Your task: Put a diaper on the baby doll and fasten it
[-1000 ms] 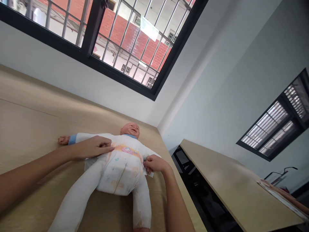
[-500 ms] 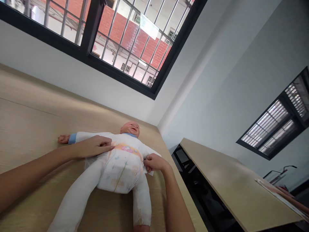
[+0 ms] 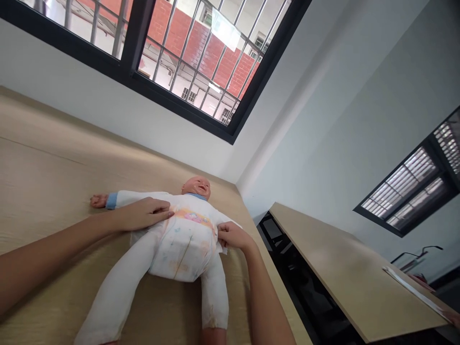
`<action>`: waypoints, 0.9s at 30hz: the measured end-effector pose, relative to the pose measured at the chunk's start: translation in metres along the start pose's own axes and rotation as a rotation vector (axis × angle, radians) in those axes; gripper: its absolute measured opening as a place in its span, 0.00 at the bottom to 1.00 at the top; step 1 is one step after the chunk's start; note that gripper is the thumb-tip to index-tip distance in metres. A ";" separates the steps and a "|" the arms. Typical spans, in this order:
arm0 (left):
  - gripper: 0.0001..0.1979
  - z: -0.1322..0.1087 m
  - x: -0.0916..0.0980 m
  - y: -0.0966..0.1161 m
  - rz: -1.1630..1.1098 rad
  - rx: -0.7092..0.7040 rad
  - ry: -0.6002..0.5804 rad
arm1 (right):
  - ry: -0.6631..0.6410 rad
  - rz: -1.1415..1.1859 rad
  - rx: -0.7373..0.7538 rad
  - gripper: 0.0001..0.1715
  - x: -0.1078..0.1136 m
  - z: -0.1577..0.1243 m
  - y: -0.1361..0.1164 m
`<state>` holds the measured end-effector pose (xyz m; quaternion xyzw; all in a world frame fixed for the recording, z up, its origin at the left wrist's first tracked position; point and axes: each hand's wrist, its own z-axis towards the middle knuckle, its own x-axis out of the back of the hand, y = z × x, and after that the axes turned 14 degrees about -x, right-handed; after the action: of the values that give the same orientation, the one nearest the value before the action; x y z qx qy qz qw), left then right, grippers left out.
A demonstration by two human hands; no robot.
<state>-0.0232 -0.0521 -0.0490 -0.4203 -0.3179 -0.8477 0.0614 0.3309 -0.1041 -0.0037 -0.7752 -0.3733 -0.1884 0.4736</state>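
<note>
A baby doll in a white long-sleeved suit with blue cuffs and collar lies on its back on a wooden table. Around its hips is a white diaper, printed with an orange and pink waistband. My left hand is closed at the waistband's left end, thumb and fingertips on the diaper's edge. At the opposite side, my right hand has its fingers curled in a pinch on the diaper's side edge. A bit of white diaper edge shows below the right fingers.
The doll's table meets the wall under a barred window. A second table stands to the right past a dark gap, with a white flat thing along its far edge. Part of a person's hand shows there.
The view has shifted slightly. My right fingers have moved a little up along the diaper's side, and my left hand stays in place. The other person's arm at far right has mostly left view.
</note>
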 end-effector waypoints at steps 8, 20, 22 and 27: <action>0.21 0.002 -0.009 0.003 0.029 0.021 0.047 | -0.036 0.182 0.091 0.14 -0.008 0.008 0.003; 0.23 0.001 -0.006 0.009 -0.012 0.041 0.017 | -0.111 0.424 0.065 0.28 -0.019 0.011 -0.003; 0.24 0.001 -0.005 0.010 -0.031 0.067 0.060 | -0.036 0.346 0.063 0.24 -0.014 0.008 -0.004; 0.24 0.006 -0.010 0.008 -0.258 0.215 0.224 | 0.238 0.356 0.174 0.16 -0.009 0.003 -0.011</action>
<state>-0.0097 -0.0567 -0.0502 -0.2701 -0.4491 -0.8511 0.0318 0.3166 -0.1019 -0.0048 -0.7575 -0.1868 -0.1591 0.6050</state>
